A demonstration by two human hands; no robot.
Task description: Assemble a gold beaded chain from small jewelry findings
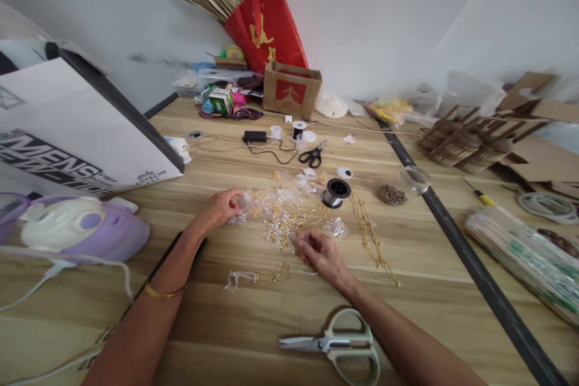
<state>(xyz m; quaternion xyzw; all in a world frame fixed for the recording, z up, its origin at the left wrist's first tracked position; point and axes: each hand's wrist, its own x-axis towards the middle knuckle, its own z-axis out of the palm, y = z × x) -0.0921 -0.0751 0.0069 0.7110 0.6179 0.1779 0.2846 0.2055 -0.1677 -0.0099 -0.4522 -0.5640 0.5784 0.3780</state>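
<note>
My left hand (221, 207) is closed at the left end of some clear plastic bags (266, 200) with gold and silver pieces in them; its fingertips pinch the edge of a bag. A loose pile of small silver and gold beads (283, 230) lies in front of the bags. At the pile's right edge is my right hand (319, 253), thumb and fingers pressed together; what they hold, if anything, is too small to make out. Near me lie silver and gold chains (253, 278). A spool of wire (335, 194) and a long gold chain (371, 232) are to the right.
White-handled scissors (346, 344) lie near the front edge, black scissors (313, 155) farther back. A purple garment steamer (90, 226) and a white box (76, 132) stand left. On the right are a jar of beads (393, 194) and a bundle of wrapped sticks (520, 259).
</note>
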